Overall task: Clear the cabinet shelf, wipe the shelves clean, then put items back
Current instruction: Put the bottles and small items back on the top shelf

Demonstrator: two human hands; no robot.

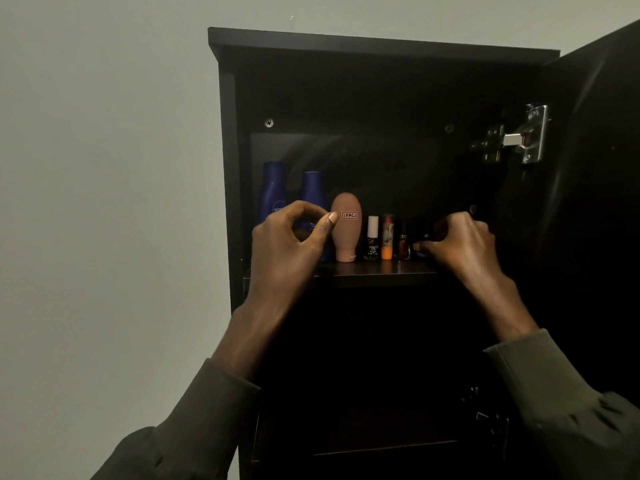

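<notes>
A person stands before a dark cabinet (381, 46) with its door (595, 168) swung open to the right, both hands raised to the upper shelf (374, 270). A row of toiletries stands on that shelf: two blue lotion bottles (273, 188) at the back left, a tan tube (346, 230) standing on its cap with a small handwritten label, then a small white-capped bottle (372, 242), an orange tube (388, 237) and a dark red nail polish bottle (403, 245). The left hand (287, 244) hovers just left of the tan tube, thumb and forefinger curled toward each other; it appears to hold nothing, though the thumb tip is beside or touching the tube. The right hand (460, 242) is curled at the right end of the row, fingers bent around something small and dark; whether it truly grips an item cannot be told in the shadow. Dark sleeves cover both forearms. The lower part of the cabinet is too dark to read. Judging by the neat, full row, the task is either just starting, with clearing and wiping ahead, or ending, with items put back; the picture alone does not settle which
</notes>
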